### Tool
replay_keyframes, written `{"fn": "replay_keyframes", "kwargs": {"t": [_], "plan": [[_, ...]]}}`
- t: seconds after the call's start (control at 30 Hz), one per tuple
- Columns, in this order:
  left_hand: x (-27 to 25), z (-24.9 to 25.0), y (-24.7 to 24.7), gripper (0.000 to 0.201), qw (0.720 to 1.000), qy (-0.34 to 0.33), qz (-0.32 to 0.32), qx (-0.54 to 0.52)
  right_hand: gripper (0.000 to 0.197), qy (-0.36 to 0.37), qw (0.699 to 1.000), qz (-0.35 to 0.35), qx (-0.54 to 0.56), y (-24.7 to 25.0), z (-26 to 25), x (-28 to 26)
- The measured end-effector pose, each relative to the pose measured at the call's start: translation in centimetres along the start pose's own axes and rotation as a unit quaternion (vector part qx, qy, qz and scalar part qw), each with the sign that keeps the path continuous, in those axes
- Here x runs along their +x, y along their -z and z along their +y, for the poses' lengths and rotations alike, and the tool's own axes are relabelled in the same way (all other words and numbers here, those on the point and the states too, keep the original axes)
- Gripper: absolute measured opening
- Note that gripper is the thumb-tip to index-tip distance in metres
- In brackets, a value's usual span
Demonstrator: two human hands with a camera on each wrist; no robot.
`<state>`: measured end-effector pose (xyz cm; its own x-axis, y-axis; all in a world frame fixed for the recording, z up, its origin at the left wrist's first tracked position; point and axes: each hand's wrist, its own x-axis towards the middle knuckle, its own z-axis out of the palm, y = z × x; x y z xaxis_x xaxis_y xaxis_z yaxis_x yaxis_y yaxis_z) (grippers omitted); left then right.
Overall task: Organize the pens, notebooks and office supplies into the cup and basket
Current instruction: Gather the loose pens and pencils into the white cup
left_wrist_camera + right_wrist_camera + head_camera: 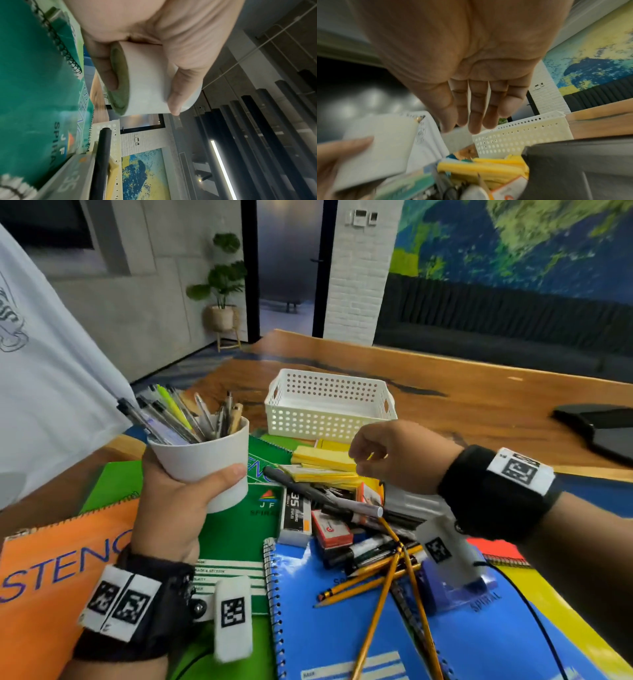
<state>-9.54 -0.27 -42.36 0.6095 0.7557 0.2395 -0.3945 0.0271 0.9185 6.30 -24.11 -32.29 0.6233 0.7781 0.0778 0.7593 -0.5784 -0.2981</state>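
Observation:
My left hand (178,501) grips a white cup (205,463) full of several pens (178,416), lifted above the green notebook (239,529). The left wrist view shows thumb and fingers wrapped round the cup (147,81). My right hand (387,457) hovers over the yellow sticky-note pads (322,460), fingers straight and holding nothing (476,117). Below it lies a pile of markers (329,498), staple boxes (296,515) and yellow pencils (380,573). The white perforated basket (329,409) stands behind the pile; nothing shows inside it.
Orange (58,570), blue (342,628) and yellow (561,604) spiral notebooks cover the near table. A person in a white shirt (44,371) stands at the left. A dark object (603,426) lies at the right on the wooden table (479,392).

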Motion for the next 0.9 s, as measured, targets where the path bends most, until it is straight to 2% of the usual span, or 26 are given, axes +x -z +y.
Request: {"fn": "replay_keyframes", "kwargs": {"t": [0.13,0.27,0.4,0.53,0.73,0.9], "plan": [[0.2,-0.4,0.1,0.102,0.999,0.008,0.028,-0.015,0.031,-0.002,0.986,-0.145,-0.082,-2.0,-1.4,1.1],[-0.1,-0.6,-0.4,0.1,1.0,0.009,0.001,0.004,0.039,-0.008,0.969,-0.204,-0.136,-3.6,-2.7,1.6],[-0.6,-0.7,-0.9,0.099,0.999,0.022,-0.036,0.013,0.045,-0.003,0.965,-0.207,-0.161,-4.3,-2.8,1.9],[-1.4,-0.8,-1.7,0.093,0.997,0.033,-0.061,0.014,0.052,0.008,0.972,-0.212,-0.102,-4.3,-2.3,1.8],[-1.5,-1.0,-1.9,0.098,0.997,0.031,-0.071,0.028,0.041,0.033,0.979,-0.196,0.036,-3.2,-1.7,1.3],[-1.4,-1.3,-1.8,0.099,0.996,0.032,-0.079,0.025,0.035,0.009,0.985,-0.171,0.021,-1.2,-0.4,1.0]]}}
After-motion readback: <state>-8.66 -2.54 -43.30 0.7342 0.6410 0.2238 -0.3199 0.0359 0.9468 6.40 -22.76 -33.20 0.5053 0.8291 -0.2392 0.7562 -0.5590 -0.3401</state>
